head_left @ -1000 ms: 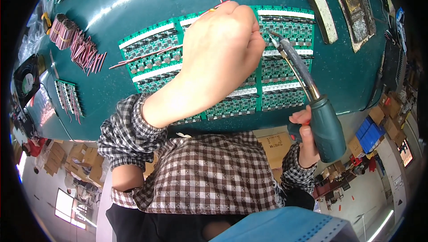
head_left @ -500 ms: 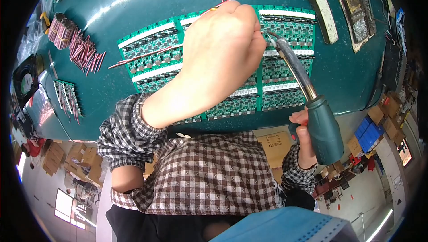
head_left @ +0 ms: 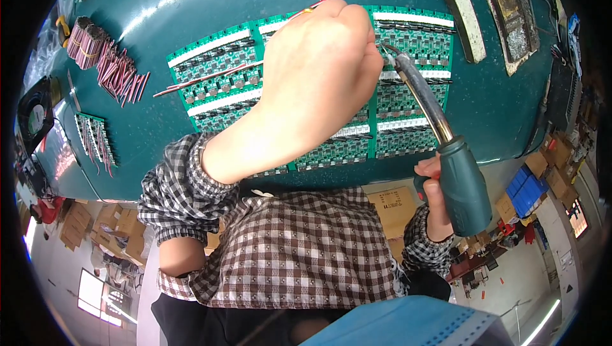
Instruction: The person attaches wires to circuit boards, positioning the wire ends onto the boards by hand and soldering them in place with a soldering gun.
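Note:
My right hand (head_left: pixel 435 196) grips a soldering iron (head_left: pixel 466 186) by its dark green handle. Its metal shaft slants up and left, and the tip is at the boards beside my left fingertips. My left hand (head_left: pixel 325 68) is closed in a pinch over the panels, palm down. Thin red, black and white wires (head_left: pixel 217 77) run under it from the left, and more wire shows at its knuckles; the pinched ends are hidden beneath the hand. Green circuit board panels (head_left: pixel 408 100) with white strips and rows of small parts lie side by side under both.
On the left lie a bundle of wires (head_left: pixel 86 43), loose wires (head_left: pixel 124 78) and a small board with wires attached (head_left: pixel 95 139). A pale curved strip (head_left: pixel 462 11) and a soldering iron stand tray (head_left: pixel 512 24) lie at the far right. A small fan (head_left: pixel 35 113) stands at the left edge.
Almost nothing differs. My left hand and the panels sit very slightly farther right in the picture; the soldering iron tip stays beside my left fingertips.

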